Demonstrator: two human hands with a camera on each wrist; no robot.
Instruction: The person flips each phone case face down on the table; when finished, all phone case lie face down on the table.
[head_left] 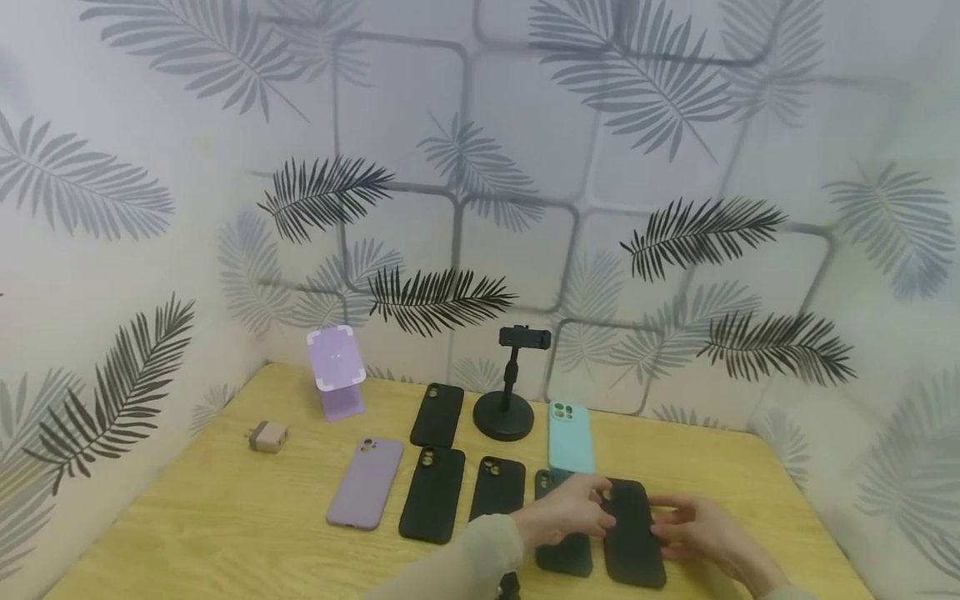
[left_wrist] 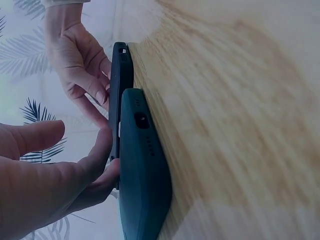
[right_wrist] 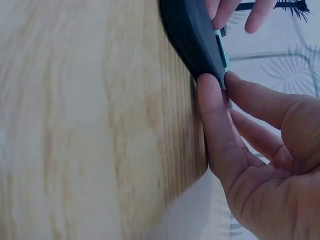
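A black phone case [head_left: 633,537] lies back up at the right end of a row of cases. My right hand [head_left: 697,532] is at its right edge; in the right wrist view the fingertips [right_wrist: 212,92] pinch that edge between thumb and finger. From the other side my left hand [head_left: 570,508] reaches over a dark green phone case [head_left: 564,558], its fingertips right at the black case's left edge. In the left wrist view the left thumb [left_wrist: 42,136] stands away from the case, and the fingers are extended beside the green case [left_wrist: 142,165].
Left of these lie more black cases [head_left: 432,496] and a lilac case [head_left: 365,483]. Behind them are a turquoise case [head_left: 570,437], a black phone stand [head_left: 504,417], a purple stand [head_left: 336,358] and a plug adapter [head_left: 268,436]. A patterned wall [head_left: 517,242] borders the wooden table [head_left: 225,517].
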